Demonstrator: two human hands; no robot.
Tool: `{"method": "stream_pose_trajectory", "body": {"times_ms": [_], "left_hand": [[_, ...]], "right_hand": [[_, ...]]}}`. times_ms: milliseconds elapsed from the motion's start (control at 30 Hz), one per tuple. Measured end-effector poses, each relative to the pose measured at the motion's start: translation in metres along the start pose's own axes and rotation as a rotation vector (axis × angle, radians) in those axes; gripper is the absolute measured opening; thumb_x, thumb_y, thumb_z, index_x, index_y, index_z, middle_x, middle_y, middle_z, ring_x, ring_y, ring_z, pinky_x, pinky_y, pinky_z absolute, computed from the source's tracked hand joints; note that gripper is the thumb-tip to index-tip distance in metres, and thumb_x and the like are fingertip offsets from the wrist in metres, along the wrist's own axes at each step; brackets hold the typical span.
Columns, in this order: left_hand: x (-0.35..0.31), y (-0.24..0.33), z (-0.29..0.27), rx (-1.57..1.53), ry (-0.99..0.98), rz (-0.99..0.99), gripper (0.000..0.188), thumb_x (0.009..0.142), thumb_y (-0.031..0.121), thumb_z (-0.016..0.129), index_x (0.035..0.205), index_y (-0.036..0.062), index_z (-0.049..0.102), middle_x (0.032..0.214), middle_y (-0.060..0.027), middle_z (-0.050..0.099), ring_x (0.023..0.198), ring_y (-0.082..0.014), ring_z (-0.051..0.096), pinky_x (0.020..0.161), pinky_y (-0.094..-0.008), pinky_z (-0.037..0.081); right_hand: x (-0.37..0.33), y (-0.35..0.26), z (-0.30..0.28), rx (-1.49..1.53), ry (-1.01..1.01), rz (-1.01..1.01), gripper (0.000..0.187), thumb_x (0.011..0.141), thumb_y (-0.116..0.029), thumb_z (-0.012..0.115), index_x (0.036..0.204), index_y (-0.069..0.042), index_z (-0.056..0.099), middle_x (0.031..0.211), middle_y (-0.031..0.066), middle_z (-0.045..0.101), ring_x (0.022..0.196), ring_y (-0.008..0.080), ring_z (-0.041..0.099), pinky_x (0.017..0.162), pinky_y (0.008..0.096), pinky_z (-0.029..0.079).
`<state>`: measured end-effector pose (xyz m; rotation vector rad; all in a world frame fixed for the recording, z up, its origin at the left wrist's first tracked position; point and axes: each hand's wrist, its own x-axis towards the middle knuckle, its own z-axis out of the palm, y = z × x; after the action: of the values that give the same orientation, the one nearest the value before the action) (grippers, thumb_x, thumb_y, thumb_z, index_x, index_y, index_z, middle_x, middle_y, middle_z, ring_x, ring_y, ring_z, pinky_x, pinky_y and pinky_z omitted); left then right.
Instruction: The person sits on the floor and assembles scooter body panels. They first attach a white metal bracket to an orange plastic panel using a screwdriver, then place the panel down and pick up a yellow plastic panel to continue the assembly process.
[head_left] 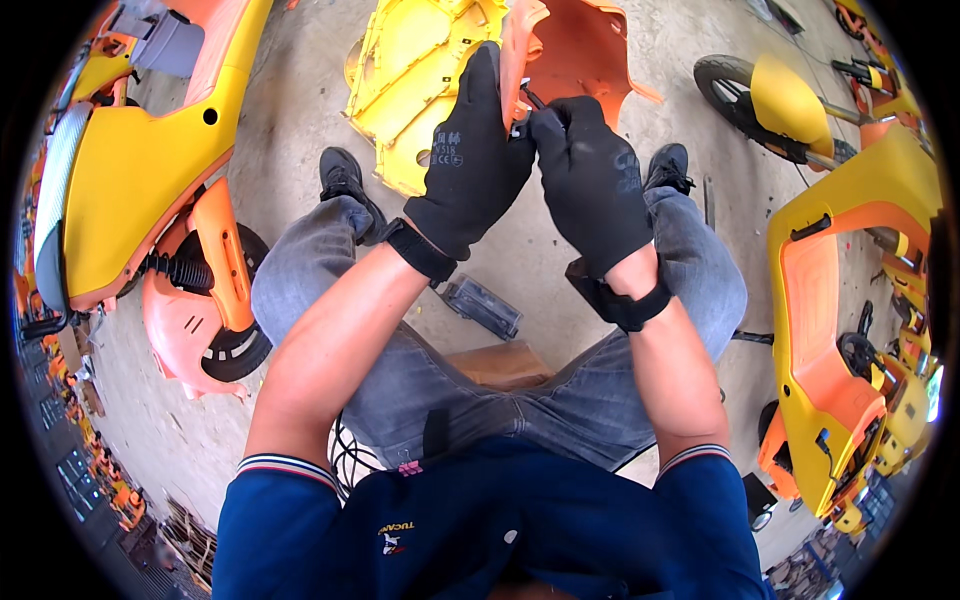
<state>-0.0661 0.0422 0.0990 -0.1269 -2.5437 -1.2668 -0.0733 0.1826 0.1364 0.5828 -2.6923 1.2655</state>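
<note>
An orange molded plastic panel (pixel 590 60) is held up in front of me at the top of the view. My left hand (pixel 472 165), in a black glove, is closed on its left edge. Close beside it, my right hand (pixel 592 185), also gloved in black, is closed with its fingertips pinched at the panel's lower edge. A small dark piece (pixel 533 97) shows just above those fingertips; its kind cannot be made out. Beyond my left hand lies a yellow ribbed plastic cover (pixel 415 85) with holes in it.
Yellow and orange scooters stand at the left (pixel 140 190) and right (pixel 800 290). A front wheel (pixel 725 95) is at the upper right. On the concrete floor between my legs lie a dark grey rectangular part (pixel 482 306) and a brown cardboard piece (pixel 498 364).
</note>
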Motion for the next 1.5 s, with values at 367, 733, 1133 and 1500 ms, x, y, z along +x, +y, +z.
{"method": "stream_pose_trajectory", "body": {"times_ms": [367,733,1133,1500], "left_hand": [[0.002,0.000,-0.001,-0.033,0.019,0.004,0.071,0.082,0.007,0.064,0.143,-0.0063,0.029,0.131,-0.0313,0.049,0.113,-0.0439,0.056,0.092,-0.0424,0.049],[0.003,-0.001,0.001,-0.036,0.041,0.041,0.071,0.082,0.007,0.064,0.142,-0.0065,0.029,0.130,-0.0310,0.050,0.112,-0.0429,0.057,0.090,-0.0419,0.050],[0.001,0.003,0.001,-0.051,0.014,0.027,0.075,0.080,0.007,0.068,0.143,-0.0062,0.029,0.132,-0.0302,0.048,0.113,-0.0433,0.056,0.091,-0.0416,0.049],[0.021,-0.016,-0.021,-0.338,0.110,-0.282,0.030,0.080,0.011,0.064,0.106,0.0006,0.054,0.083,-0.0124,0.067,0.073,-0.0256,0.066,0.069,-0.0348,0.052]], "right_hand": [[0.007,-0.004,-0.008,0.602,-0.169,0.567,0.029,0.095,-0.032,0.059,0.099,-0.003,0.055,0.071,0.0034,0.060,0.051,0.0089,0.053,0.044,0.0261,0.042],[0.003,0.005,0.007,0.337,-0.012,0.207,0.026,0.096,-0.027,0.057,0.098,-0.002,0.055,0.071,0.0058,0.061,0.054,0.0150,0.057,0.051,0.0304,0.046],[0.008,0.007,-0.018,1.357,-0.336,0.809,0.024,0.102,-0.029,0.047,0.091,-0.009,0.054,0.068,-0.0050,0.044,0.044,0.0022,0.032,0.037,0.0183,0.023],[0.007,0.001,-0.029,0.814,-0.251,0.458,0.040,0.099,-0.023,0.053,0.136,-0.008,0.050,0.075,0.0002,0.053,0.049,0.0035,0.046,0.042,0.0206,0.042]]}}
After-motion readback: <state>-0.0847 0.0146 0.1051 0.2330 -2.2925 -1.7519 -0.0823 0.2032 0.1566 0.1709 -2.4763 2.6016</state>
